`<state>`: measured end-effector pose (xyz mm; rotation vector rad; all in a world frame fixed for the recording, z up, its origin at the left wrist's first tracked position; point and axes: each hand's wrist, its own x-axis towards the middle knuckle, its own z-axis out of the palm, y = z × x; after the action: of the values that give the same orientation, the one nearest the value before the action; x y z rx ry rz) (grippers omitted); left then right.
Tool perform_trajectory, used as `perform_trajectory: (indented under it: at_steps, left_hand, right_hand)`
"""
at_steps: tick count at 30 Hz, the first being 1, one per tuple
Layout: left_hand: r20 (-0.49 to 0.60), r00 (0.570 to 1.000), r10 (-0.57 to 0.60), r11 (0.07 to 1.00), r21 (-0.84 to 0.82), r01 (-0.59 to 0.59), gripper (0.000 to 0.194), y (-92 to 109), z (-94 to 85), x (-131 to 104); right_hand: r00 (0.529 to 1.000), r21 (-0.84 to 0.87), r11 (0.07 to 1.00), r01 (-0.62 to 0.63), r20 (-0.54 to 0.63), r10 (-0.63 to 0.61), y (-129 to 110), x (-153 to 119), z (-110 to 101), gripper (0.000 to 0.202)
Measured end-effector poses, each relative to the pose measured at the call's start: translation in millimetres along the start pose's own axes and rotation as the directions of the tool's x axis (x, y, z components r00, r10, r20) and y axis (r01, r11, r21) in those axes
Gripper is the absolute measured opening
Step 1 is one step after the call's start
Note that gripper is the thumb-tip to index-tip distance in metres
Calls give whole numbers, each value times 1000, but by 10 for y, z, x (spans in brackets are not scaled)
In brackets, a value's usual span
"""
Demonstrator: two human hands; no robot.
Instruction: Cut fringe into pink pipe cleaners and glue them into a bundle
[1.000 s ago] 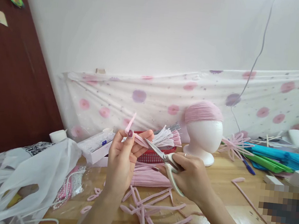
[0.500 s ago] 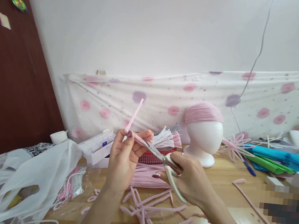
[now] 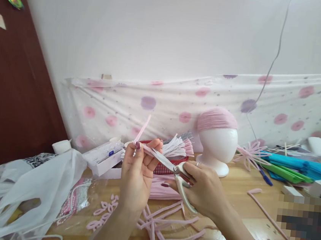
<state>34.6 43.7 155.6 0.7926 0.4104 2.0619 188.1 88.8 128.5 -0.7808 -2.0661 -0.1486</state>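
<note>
Pinched between thumb and fingers of my left hand [image 3: 136,171] is a pink pipe cleaner [image 3: 142,128], bent, with one end pointing up. My right hand [image 3: 203,185] grips white-handled scissors [image 3: 167,162]. Their blades lie close to the pipe cleaner's lower part, near my left fingers; whether they touch it I cannot tell. Beneath my hands, cut pink pipe cleaners [image 3: 169,228] lie crossed on the wooden table [image 3: 217,233], with a thicker pink bundle [image 3: 164,189] behind. Small pink loops [image 3: 104,211] sit left of my left wrist.
A white foam head [image 3: 218,145] with a pink-wrapped top stands behind my right hand. A red basket [image 3: 169,167] holds white and pink stems. White plastic bags [image 3: 35,191] lie at left. Blue and green wrapped material [image 3: 295,168], a pen [image 3: 265,177] and a pink looped flower [image 3: 250,154] are at right.
The scissor blades have moved nearer together and slightly left along the pipe cleaner. Its raised end has tilted and sunk a little. More small loops show beside my left wrist.
</note>
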Motion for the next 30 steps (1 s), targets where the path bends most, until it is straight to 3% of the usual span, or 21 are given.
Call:
perform_trajectory:
  at_steps: [5, 9, 13, 17, 20, 24, 30]
  left_hand:
    - [-4, 1000, 2, 1000, -5, -2, 14, 6, 2, 0]
    - [3, 1000, 12, 999, 47, -12, 17, 25, 0, -3]
    - [7, 1000, 28, 989, 144, -29, 20, 64, -28, 33]
    - [7, 1000, 19, 976, 217, -20, 22, 91, -48, 77]
    - [29, 1000, 5, 974, 225, -11, 23, 105, -34, 74]
    - [69, 998, -7, 976, 219, -8, 24, 119, -12, 42]
    - [82, 997, -8, 971, 239, -12, 22, 111, -32, 39]
  right_hand:
    - [1000, 27, 1000, 3, -20, -3, 9, 1, 27, 49]
    - [997, 171, 982, -79, 27, 75, 24, 19, -4, 54]
    - [973, 289, 933, -213, 151, 175, 52, 42, -98, 48]
    - [919, 356, 881, -312, 349, 184, 49, 51, -157, 40]
    - [883, 350, 862, -367, 424, 204, 32, 42, -144, 41]
    - [878, 319, 875, -363, 432, 207, 28, 30, -105, 46]
    - [914, 285, 917, -280, 369, 165, 48, 26, -114, 53]
